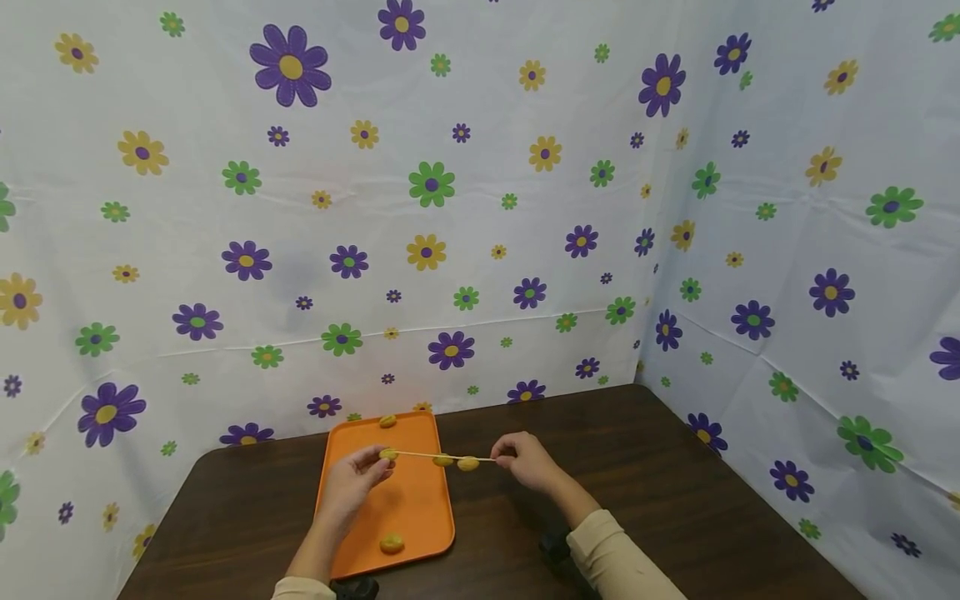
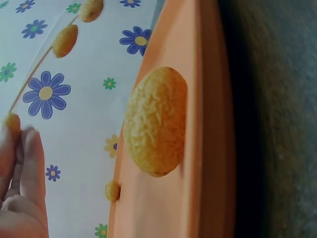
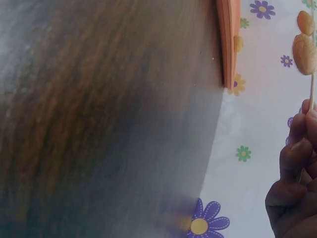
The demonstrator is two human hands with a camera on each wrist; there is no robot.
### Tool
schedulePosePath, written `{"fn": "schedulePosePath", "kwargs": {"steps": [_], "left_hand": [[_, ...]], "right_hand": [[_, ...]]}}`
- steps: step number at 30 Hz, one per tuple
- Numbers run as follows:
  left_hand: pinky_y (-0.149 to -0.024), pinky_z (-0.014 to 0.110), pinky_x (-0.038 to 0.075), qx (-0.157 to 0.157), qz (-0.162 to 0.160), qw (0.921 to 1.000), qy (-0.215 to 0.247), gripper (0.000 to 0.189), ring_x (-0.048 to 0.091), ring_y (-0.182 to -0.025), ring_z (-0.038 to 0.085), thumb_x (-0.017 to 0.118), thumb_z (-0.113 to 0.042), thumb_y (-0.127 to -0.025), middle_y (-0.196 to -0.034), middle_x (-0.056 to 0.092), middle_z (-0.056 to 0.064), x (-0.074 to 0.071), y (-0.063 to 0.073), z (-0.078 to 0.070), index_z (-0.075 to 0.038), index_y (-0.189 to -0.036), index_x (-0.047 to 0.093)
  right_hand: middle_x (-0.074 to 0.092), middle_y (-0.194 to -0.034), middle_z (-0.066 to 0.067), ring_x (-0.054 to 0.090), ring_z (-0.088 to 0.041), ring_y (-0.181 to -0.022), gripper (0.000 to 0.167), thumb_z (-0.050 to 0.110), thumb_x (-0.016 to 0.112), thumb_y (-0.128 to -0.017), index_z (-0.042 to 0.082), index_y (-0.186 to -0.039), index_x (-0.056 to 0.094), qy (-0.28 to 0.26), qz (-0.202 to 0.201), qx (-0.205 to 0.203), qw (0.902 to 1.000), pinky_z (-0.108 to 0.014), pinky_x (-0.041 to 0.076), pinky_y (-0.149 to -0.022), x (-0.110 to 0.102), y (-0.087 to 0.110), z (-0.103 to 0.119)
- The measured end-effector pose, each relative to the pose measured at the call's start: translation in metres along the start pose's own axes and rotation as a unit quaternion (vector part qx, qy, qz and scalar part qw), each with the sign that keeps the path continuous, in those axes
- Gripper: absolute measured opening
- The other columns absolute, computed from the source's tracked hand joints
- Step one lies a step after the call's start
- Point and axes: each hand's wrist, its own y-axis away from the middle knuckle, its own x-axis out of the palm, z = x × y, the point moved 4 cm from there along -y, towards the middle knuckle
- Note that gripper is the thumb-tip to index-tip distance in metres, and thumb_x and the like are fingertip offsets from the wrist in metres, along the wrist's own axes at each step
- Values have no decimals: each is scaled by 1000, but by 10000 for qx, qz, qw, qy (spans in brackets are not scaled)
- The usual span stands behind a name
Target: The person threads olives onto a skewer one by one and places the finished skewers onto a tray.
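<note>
A thin wooden skewer (image 1: 414, 454) stretches between both hands, over the orange tray's right side. Two wrinkled, oval yellow fruits are threaded on it: one fruit (image 1: 468, 464) nearer the right hand, another fruit (image 1: 442, 460) beside it. At the skewer's left end, my left hand (image 1: 350, 485) pinches a third yellow fruit (image 2: 13, 125) between thumb and fingers. My right hand (image 1: 528, 461) grips the skewer's other end with thumb and fingertips; in the right wrist view the skewer (image 3: 312, 91) rises out of its curled fingers.
The orange tray (image 1: 412, 508) lies on the dark wooden table (image 1: 600, 467). One loose fruit (image 1: 392, 543) is near the tray's front edge, another fruit (image 1: 387, 422) at its back. A flower-patterned sheet (image 1: 480, 275) hangs behind the table and along its right.
</note>
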Motion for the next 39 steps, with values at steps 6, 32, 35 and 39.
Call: {"fn": "schedulePosePath", "kwargs": {"steps": [6, 32, 35, 39], "left_hand": [[-82, 27, 60, 333, -133, 9975, -601, 25, 71, -102, 31, 60, 7, -98, -113, 71, 23, 3, 3, -4, 10, -122, 67], [-88, 31, 59, -318, -277, 9789, 2001, 33, 74, -93, 20, 75, -6, -92, -96, 76, 5, 8, -1, 3, 9, -121, 68], [-86, 30, 59, -214, -277, 9845, 1721, 39, 74, -91, 19, 76, -7, -91, -97, 75, 6, 9, 0, 2, 13, -123, 65], [-84, 30, 60, -99, -251, 9886, 1483, 38, 73, -89, 17, 76, -8, -91, -98, 75, 8, 13, 1, 1, 14, -121, 66]], "right_hand": [[64, -82, 1, 54, -15, -76, 14, -6, 66, -93, 5, -88, 72, 225, -52, -16, 9997, -31, 50, -70, 0, -2, 4], [64, -81, -1, 54, -14, -73, 10, -8, 66, -91, 0, -88, 72, -251, -222, 101, 9994, -27, 51, -67, 4, 1, 7], [65, -80, -1, 54, -14, -73, 12, -9, 67, -91, 1, -87, 72, -212, -247, 88, 9994, -27, 50, -66, 4, 1, 9], [65, -81, -1, 54, -14, -74, 13, -8, 67, -90, 3, -86, 72, -96, -269, 7, 9996, -28, 50, -68, 4, 0, 14]]}}
